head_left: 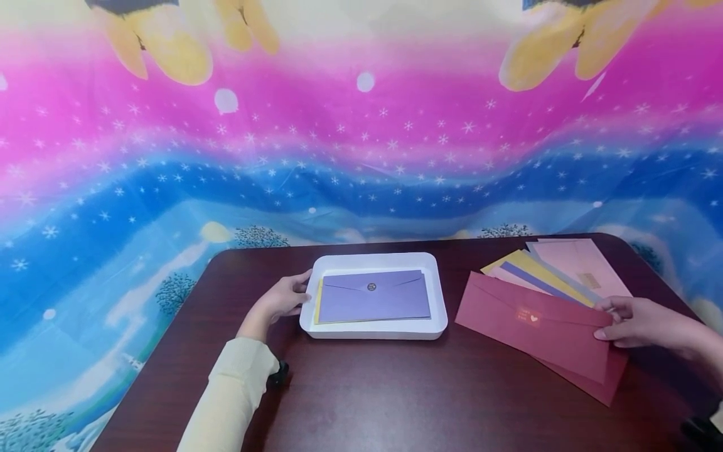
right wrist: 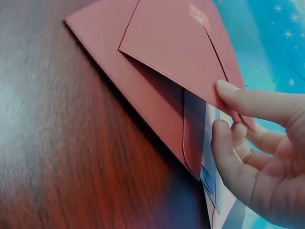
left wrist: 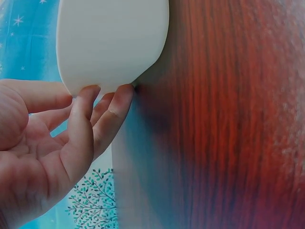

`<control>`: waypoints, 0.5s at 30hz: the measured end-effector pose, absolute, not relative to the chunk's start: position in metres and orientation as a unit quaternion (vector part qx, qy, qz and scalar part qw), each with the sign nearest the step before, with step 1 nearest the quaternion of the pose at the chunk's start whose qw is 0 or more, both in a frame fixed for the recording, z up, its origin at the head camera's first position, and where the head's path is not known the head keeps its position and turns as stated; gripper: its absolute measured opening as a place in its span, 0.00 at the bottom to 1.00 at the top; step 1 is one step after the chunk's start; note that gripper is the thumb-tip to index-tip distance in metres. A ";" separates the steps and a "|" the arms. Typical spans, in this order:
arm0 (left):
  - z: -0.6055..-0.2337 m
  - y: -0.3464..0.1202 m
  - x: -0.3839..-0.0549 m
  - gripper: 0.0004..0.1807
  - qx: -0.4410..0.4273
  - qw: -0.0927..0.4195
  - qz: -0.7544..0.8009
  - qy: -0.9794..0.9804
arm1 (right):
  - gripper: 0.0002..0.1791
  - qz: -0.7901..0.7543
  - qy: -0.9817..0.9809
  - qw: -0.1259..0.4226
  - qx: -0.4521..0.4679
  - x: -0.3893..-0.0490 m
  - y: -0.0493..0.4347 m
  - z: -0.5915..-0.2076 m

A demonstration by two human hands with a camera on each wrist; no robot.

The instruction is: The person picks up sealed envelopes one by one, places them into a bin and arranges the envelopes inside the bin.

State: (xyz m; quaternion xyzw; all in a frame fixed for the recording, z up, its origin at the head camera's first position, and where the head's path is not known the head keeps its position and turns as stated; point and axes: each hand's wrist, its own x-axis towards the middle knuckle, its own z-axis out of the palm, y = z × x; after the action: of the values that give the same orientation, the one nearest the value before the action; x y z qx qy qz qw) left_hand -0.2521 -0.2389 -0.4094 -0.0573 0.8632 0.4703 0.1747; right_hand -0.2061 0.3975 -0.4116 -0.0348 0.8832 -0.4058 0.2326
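Note:
On the right of the table, my right hand (head_left: 635, 323) pinches the right end of a dark red envelope (head_left: 528, 329) between thumb and fingers. This envelope bears a small sticker with a heart and lies tilted over a second red envelope (right wrist: 102, 36). My left hand (head_left: 282, 295) holds the left end of a white tray (head_left: 373, 333), its fingertips against the end wall in the left wrist view. Inside the tray, a purple envelope (head_left: 375, 304) with a round seal lies on top of a yellow envelope (head_left: 318, 301), of which only an edge shows.
Behind the red envelopes fan out a pink envelope (head_left: 582, 263), a yellow one (head_left: 533, 270), a purple one (head_left: 531, 279) and other pale ones, partly covered. The dark wooden table (head_left: 361, 395) ends at a patterned cloth (head_left: 361, 144) hanging behind it.

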 end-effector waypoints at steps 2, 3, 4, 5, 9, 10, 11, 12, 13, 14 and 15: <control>-0.410 -0.239 -0.252 0.39 -0.059 0.175 0.470 0.863 | 0.22 -0.434 0.868 0.241 -0.029 -0.207 0.399 -0.411; -0.410 -0.239 -0.252 0.38 -0.059 0.174 0.468 0.864 | 0.19 -0.449 0.859 0.243 -0.029 -0.208 0.400 -0.411; -0.410 -0.239 -0.252 0.38 -0.060 0.174 0.468 0.865 | 0.16 -0.464 0.851 0.244 -0.030 -0.208 0.402 -0.411; -0.410 -0.240 -0.252 0.39 -0.060 0.173 0.467 0.865 | 0.11 -0.483 0.840 0.245 -0.035 -0.209 0.403 -0.411; -0.409 -0.239 -0.251 0.39 -0.057 0.170 0.465 0.867 | 0.12 -0.536 0.809 0.239 -0.039 -0.211 0.408 -0.414; -0.409 -0.240 -0.251 0.38 -0.056 0.170 0.466 0.866 | 0.17 -0.543 0.805 0.237 -0.038 -0.211 0.409 -0.415; -0.409 -0.239 -0.251 0.38 -0.055 0.170 0.467 0.866 | 0.20 -0.547 0.803 0.234 -0.034 -0.212 0.409 -0.416; -0.409 -0.239 -0.251 0.38 -0.056 0.169 0.467 0.866 | 0.26 -0.548 0.804 0.230 -0.032 -0.213 0.408 -0.416; -0.410 -0.239 -0.251 0.38 -0.057 0.169 0.469 0.865 | 0.28 -0.550 0.804 0.225 -0.028 -0.214 0.408 -0.417; -0.410 -0.239 -0.250 0.38 -0.058 0.169 0.471 0.864 | 0.29 -0.553 0.803 0.220 -0.026 -0.214 0.408 -0.419; -0.410 -0.239 -0.250 0.38 -0.057 0.169 0.472 0.863 | 0.34 -0.555 0.803 0.216 -0.025 -0.215 0.409 -0.420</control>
State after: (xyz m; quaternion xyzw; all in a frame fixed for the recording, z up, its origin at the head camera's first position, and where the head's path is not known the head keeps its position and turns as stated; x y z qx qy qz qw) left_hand -0.2505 -0.2392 -0.4100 -0.0568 0.8634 0.4719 0.1693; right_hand -0.2153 0.4086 -0.4197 -0.0248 0.8032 -0.5546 0.2161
